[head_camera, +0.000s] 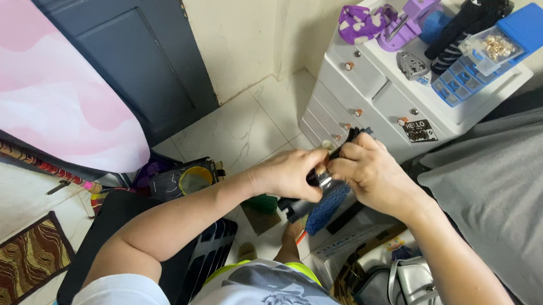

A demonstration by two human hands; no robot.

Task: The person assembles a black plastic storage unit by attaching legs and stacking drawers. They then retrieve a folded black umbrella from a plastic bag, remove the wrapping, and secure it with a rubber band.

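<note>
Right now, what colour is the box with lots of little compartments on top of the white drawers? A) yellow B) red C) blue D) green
C: the compartment box on the white drawer unit is blue, with a blue lid, well behind the left hand and the right hand.

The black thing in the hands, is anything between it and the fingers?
No. Both hands grip it directly: the left hand and the right hand pinch the black thing with its small metal part. Nothing visible lies between. A blue cloth hangs just below it.
</note>
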